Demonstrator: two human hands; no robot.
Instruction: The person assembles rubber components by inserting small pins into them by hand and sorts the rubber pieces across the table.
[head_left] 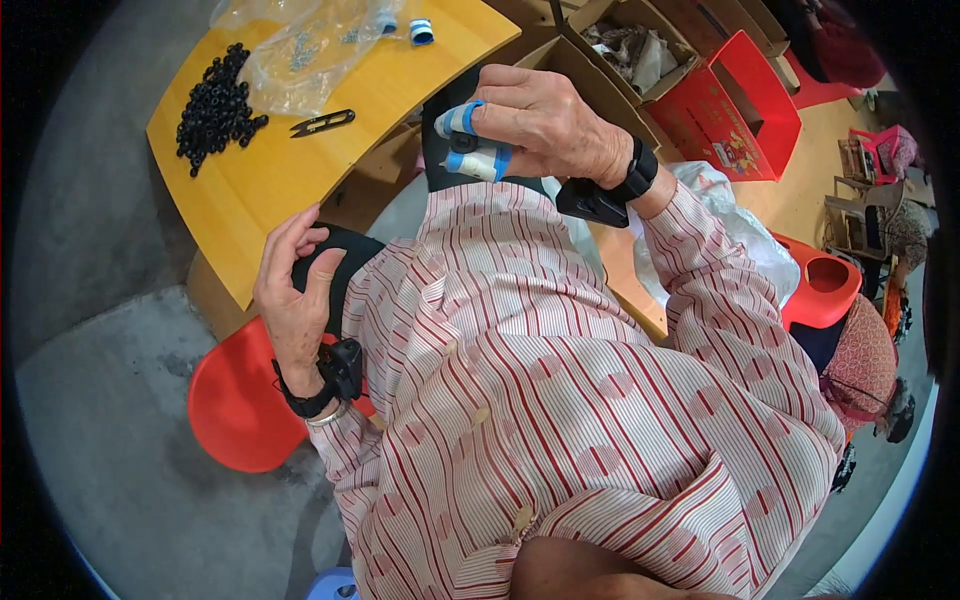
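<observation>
My right hand (550, 125) is raised above my lap, its thumb and forefinger wrapped in blue-and-white tape. Between those wrapped tips it pinches a small black round part (464, 143). My left hand (292, 285) hangs beside the near table edge, fingers curved and apart, holding nothing. On the yellow table (240, 205) lies a heap of small black ring-like parts (215, 112). Black thread snips (322, 123) rest to its right. Behind them spreads a clear plastic bag (300, 75) with small shiny pieces in it.
A blue-and-white roll (421, 32) stands at the table's far right. Beyond my right hand are an open cardboard box (600, 90) and a red box (725, 120). A white plastic bag (725, 215) and red stools (245, 405) flank me. Other people sit at the right.
</observation>
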